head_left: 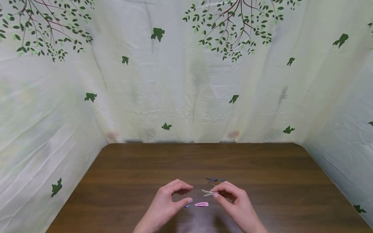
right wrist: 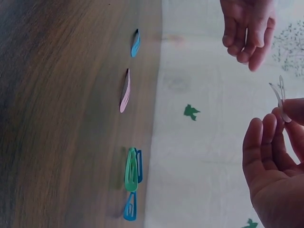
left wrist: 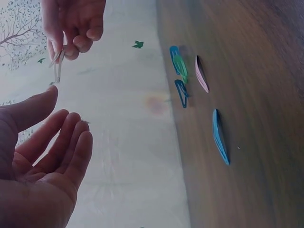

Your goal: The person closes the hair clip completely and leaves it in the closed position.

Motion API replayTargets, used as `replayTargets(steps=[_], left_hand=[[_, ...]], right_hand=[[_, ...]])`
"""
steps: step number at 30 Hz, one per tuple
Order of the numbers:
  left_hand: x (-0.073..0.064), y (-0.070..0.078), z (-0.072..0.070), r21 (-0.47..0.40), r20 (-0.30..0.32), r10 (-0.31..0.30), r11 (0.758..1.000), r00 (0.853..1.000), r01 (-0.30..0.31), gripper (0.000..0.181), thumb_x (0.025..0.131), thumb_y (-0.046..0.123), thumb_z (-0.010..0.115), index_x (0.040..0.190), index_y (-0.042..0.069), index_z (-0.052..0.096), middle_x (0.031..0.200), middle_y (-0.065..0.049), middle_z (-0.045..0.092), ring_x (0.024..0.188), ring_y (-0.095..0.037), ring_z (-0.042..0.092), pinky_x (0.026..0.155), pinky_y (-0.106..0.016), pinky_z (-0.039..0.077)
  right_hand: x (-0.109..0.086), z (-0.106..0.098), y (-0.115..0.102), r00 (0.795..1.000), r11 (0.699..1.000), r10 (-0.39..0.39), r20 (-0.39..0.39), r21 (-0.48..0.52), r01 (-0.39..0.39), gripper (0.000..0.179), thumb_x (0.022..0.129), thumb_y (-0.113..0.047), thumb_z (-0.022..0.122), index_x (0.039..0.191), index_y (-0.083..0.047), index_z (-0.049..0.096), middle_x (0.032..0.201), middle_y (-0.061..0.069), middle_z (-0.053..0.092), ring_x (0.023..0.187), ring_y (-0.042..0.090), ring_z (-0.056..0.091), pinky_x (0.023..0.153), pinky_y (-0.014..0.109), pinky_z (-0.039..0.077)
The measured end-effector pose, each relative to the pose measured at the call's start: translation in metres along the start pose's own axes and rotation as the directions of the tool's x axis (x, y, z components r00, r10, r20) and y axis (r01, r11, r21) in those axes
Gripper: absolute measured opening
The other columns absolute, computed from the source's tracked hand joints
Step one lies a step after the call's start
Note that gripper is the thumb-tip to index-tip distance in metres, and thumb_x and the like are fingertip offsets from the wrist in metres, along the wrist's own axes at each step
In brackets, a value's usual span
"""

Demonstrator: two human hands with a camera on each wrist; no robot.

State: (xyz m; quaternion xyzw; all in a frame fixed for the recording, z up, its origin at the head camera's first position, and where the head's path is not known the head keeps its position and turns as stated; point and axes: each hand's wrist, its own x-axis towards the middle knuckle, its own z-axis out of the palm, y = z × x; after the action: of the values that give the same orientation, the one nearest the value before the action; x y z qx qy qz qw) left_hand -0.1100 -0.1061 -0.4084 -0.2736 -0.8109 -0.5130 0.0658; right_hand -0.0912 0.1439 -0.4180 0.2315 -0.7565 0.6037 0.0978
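White hair clip (head_left: 208, 193) is pinched by the thumb and fingertips of the right hand (head_left: 233, 199) and held in the air above the wooden table (head_left: 145, 168), its prongs pointing toward 9 o'clock at the left hand (head_left: 167, 202). The left hand is held with loosely curved fingers and nothing is gripped in it; it hovers just beside the clip's free end. By judgement, one clip has been lifted and the others are not yet handled: a pink clip (head_left: 201, 204) lies on the table at 6 o'clock from the held one, a light blue clip (left wrist: 220, 137) lies partly hidden under the left hand, and a small cluster of green and dark blue clips (right wrist: 131, 183) lies at 12 o'clock, behind the right hand. No brand, label or writing can be read anywhere; only printed branches and leaves are shown on the cloth backdrop (head_left: 186, 81).
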Motion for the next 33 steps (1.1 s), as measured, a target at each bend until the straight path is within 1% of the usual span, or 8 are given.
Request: replayTargets(steps=[4,6,11,15,22,27,30,33], left_hand=[[0.0,0.006,0.003,-0.006,-0.003,0.018,1.0,1.0,-0.018,0.03,0.083,0.017,0.08,0.109,0.027,0.07,0.102,0.016,0.065,0.093,-0.015,0.064,0.085,-0.031,0.052],[-0.001,0.009,0.004,-0.004,0.0,0.029,1.0,1.0,-0.029,0.031,0.083,0.017,0.081,0.11,0.027,0.07,0.103,0.016,0.065,0.093,-0.013,0.063,0.084,-0.03,0.052],[-0.002,0.013,0.005,0.014,0.005,0.072,0.997,0.997,-0.073,0.034,0.081,0.016,0.082,0.111,0.026,0.07,0.104,0.016,0.064,0.092,-0.013,0.063,0.082,-0.029,0.052],[-0.002,0.015,0.006,0.013,0.005,0.091,0.996,0.996,-0.091,0.035,0.081,0.018,0.082,0.113,0.027,0.069,0.104,0.017,0.064,0.092,-0.013,0.063,0.082,-0.029,0.052],[-0.002,0.015,0.01,0.003,-0.005,0.173,0.985,0.985,-0.173,0.028,0.084,0.021,0.08,0.11,0.024,0.071,0.101,0.013,0.065,0.09,-0.009,0.062,0.08,-0.029,0.053],[-0.001,0.013,0.013,-0.009,-0.016,0.197,0.98,0.98,-0.197,0.02,0.085,0.018,0.079,0.103,0.023,0.072,0.097,0.012,0.066,0.088,-0.011,0.065,0.079,-0.029,0.054],[-0.001,0.012,0.015,0.006,-0.025,0.213,0.977,0.977,-0.213,0.021,0.083,0.013,0.08,0.102,0.021,0.073,0.096,0.012,0.066,0.088,-0.01,0.065,0.078,-0.029,0.054],[-0.001,0.012,0.015,0.021,-0.029,0.205,0.979,0.978,-0.204,0.024,0.082,0.011,0.08,0.103,0.021,0.072,0.097,0.013,0.065,0.088,-0.008,0.064,0.078,-0.029,0.054]], right_hand=[[-0.001,0.001,-0.001,1.0,0.999,-0.026,-0.001,-0.033,0.026,0.014,0.094,-0.007,0.067,0.102,-0.018,0.07,0.096,0.003,0.066,0.087,0.016,0.062,0.074,0.029,0.053],[-0.001,0.002,-0.002,1.0,0.999,-0.03,-0.002,-0.042,0.03,0.016,0.092,-0.006,0.068,0.101,-0.02,0.071,0.095,-0.001,0.067,0.086,0.015,0.062,0.073,0.029,0.053],[-0.002,0.004,-0.005,0.995,0.994,-0.097,0.011,-0.051,0.097,0.02,0.091,-0.002,0.068,0.101,-0.019,0.071,0.094,-0.006,0.066,0.082,0.014,0.061,0.068,0.028,0.052],[-0.001,0.005,-0.005,0.989,0.989,-0.14,0.043,-0.046,0.142,0.022,0.091,0.001,0.067,0.103,-0.018,0.07,0.094,-0.005,0.066,0.082,0.013,0.061,0.068,0.027,0.052],[0.0,0.01,-0.002,0.974,0.974,-0.213,0.082,-0.066,0.219,0.026,0.09,0.001,0.068,0.104,-0.021,0.069,0.094,-0.006,0.065,0.08,0.011,0.061,0.068,0.027,0.052],[0.001,0.011,-0.003,0.974,0.974,-0.213,0.081,-0.065,0.218,0.025,0.091,0.0,0.067,0.105,-0.021,0.069,0.095,-0.006,0.065,0.08,0.011,0.061,0.068,0.028,0.053],[0.001,0.011,-0.004,0.975,0.976,-0.206,0.081,-0.062,0.211,0.023,0.092,-0.002,0.067,0.104,-0.021,0.069,0.096,-0.006,0.065,0.081,0.011,0.061,0.068,0.028,0.053],[0.001,0.011,-0.005,0.975,0.974,-0.21,0.078,-0.071,0.215,0.021,0.093,-0.004,0.067,0.104,-0.021,0.069,0.096,-0.005,0.065,0.081,0.012,0.061,0.067,0.027,0.052]])
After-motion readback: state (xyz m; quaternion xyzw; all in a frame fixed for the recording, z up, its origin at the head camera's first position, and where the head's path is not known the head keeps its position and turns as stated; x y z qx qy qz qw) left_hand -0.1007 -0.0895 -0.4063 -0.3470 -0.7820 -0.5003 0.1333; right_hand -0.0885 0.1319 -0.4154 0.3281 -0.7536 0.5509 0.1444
